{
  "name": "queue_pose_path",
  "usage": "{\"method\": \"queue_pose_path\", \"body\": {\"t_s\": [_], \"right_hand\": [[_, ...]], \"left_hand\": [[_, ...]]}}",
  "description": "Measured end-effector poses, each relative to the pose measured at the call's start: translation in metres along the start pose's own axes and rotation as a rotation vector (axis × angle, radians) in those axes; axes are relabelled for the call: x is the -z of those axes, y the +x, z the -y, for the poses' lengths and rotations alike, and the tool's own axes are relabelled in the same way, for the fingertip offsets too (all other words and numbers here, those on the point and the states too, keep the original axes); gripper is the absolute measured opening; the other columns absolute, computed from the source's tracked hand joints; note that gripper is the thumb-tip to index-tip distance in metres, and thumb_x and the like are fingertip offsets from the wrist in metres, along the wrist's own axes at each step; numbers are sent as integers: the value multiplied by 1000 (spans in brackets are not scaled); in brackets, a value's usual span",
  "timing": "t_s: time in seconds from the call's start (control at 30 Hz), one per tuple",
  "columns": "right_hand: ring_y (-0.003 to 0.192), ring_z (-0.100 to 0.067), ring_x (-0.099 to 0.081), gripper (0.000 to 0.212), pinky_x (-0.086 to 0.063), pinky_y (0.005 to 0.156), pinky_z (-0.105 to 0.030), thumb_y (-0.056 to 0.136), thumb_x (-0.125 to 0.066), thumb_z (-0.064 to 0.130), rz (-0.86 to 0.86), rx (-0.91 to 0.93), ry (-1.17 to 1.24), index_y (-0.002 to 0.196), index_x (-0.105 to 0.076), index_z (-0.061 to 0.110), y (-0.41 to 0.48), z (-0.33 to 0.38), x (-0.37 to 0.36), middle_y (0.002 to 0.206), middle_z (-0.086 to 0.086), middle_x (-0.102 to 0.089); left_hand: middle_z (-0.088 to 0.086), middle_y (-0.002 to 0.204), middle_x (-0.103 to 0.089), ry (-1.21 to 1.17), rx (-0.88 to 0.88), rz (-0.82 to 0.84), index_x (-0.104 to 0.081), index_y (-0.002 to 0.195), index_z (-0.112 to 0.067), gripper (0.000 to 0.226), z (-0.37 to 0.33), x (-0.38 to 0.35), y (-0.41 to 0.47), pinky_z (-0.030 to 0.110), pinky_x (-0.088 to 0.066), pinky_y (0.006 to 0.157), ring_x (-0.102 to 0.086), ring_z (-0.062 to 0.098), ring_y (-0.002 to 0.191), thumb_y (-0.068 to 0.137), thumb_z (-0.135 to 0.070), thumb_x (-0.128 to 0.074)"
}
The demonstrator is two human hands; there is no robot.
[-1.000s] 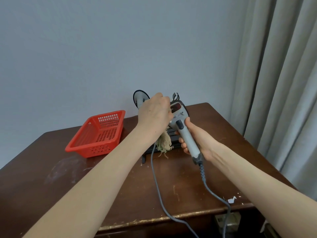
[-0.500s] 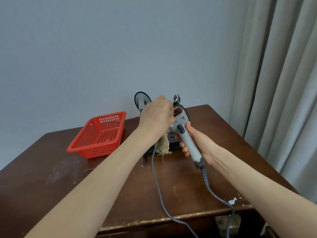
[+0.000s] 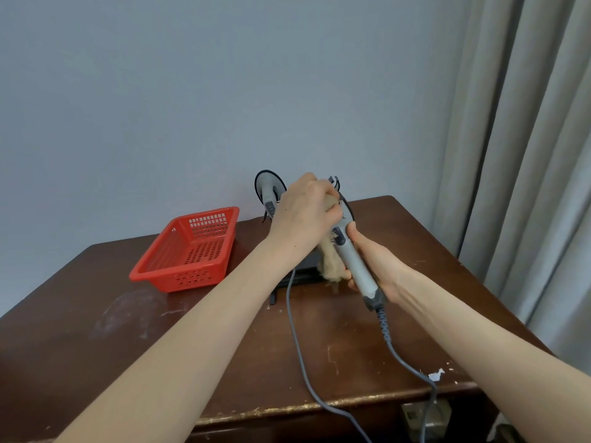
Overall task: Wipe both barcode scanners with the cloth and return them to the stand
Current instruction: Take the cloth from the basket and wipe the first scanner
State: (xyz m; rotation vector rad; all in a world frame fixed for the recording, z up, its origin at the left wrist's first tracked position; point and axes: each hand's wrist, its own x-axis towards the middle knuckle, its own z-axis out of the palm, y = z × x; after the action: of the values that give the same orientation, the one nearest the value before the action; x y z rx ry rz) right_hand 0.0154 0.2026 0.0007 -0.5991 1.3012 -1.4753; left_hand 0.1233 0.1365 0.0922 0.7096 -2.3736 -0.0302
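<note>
- Held barcode scanner (image 3: 355,266): grey, corded, off the stand and lifted above the rear-middle of the table. The handle slants down toward me and the head points away, toward the wall. The head is mostly hidden under the cloth and knuckles.
- Right hand (image 3: 379,270): wrapped firmly round the scanner's handle, with the thumb laid up the top near the dark button.
- Left hand (image 3: 303,215): fingers curled tight on a bunched tan cloth (image 3: 331,263), pressing it onto the scanner's head. The frayed tail of the cloth hangs down beside the handle.
- Second scanner (image 3: 268,190): seated head-up in the left side of the stand, just behind the left hand and not touched by it.
- Stand (image 3: 303,271): black, behind and below the hands. Its right cradle fork (image 3: 334,182) shows bare above the knuckles.
- Progress, my read: the wiping of the held unit is under way. I cannot tell from here whether the seated unit has had its wipe.
- Left to do: at least finish this wipe and dock the scanner in the bare fork, then possibly handle the other unit.
- Grey cable (image 3: 297,330) and coiled cable (image 3: 383,324) both trail off the table's front edge. I judge they could snag during docking.
- Further out: red perforated basket (image 3: 192,251) left of the stand, scuffed brown wooden table (image 3: 96,330), and grey curtain (image 3: 527,155) at the right.
</note>
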Motion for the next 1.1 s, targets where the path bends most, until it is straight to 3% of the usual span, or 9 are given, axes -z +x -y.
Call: {"method": "queue_pose_path", "body": {"t_s": [0.17,0.37,0.5,0.63,0.73,0.8,0.87,1.0,1.1], "right_hand": [[44,-13,-52,58,-47,40,-21,86,-48,65,25,-44,72,93,-62,9,-2,2,5,60,-4,-56],[42,-11,-48,64,-43,38,-19,90,-39,65,146,-129,340,102,-61,6,-2,5,9,63,-2,-53],[44,-10,-47,66,-43,39,-19,92,-37,62,211,-173,531,110,-61,4,-1,6,10,68,-2,-51],[43,-10,-48,62,-43,39,-18,92,-39,62,213,-173,554,104,-56,4,-2,12,0,63,-2,-51],[42,-11,-49,62,-43,38,-17,90,-40,64,212,-189,529,91,-52,4,-1,13,-6,63,-5,-53],[42,-12,-49,62,-43,38,-17,90,-40,65,221,-213,537,91,-52,4,-1,12,-9,65,-6,-54],[42,-11,-48,61,-43,37,-17,89,-42,64,229,-229,548,93,-54,5,-1,12,-12,66,-6,-53],[42,-10,-48,55,-44,36,-16,88,-47,62,214,-239,516,93,-56,9,-2,11,-15,68,-6,-52],[44,-11,-50,55,-47,39,-18,87,-50,62,182,-247,435,97,-57,9,-2,12,-14,68,-7,-55]], "left_hand": [[-4,92,-45,-2,-18,14,-68,101,-18,17,18,0,-3,25,-34,68,-45,12,81,87,-19,-59],[-3,100,-51,-212,206,-197,-60,101,-15,15,43,-2,-15,10,-28,67,-45,7,89,86,-15,-55],[-4,99,-57,-383,394,-89,-51,96,-20,14,52,-23,-27,26,-39,71,-54,14,90,87,-11,-53],[-1,92,-64,-582,552,2,-60,77,-23,30,43,-52,-44,13,-40,60,-55,12,83,86,2,-46],[5,90,-69,-945,745,78,-69,78,-20,29,31,-61,-46,23,-49,64,-63,20,86,88,1,-51],[5,80,-68,-1199,817,184,-70,84,-12,15,24,-61,-44,26,-50,62,-65,18,73,90,-11,-57],[-2,62,-57,-1454,892,278,-67,93,-6,21,19,-58,-42,25,-49,57,-58,12,55,89,-26,-62],[-5,47,-45,-1417,949,352,-53,71,-10,35,18,-59,-36,24,-49,57,-53,9,44,80,-38,-71],[-3,49,-43,-1428,975,371,-53,74,-9,37,19,-61,-36,24,-48,51,-51,10,42,77,-39,-73]]}}
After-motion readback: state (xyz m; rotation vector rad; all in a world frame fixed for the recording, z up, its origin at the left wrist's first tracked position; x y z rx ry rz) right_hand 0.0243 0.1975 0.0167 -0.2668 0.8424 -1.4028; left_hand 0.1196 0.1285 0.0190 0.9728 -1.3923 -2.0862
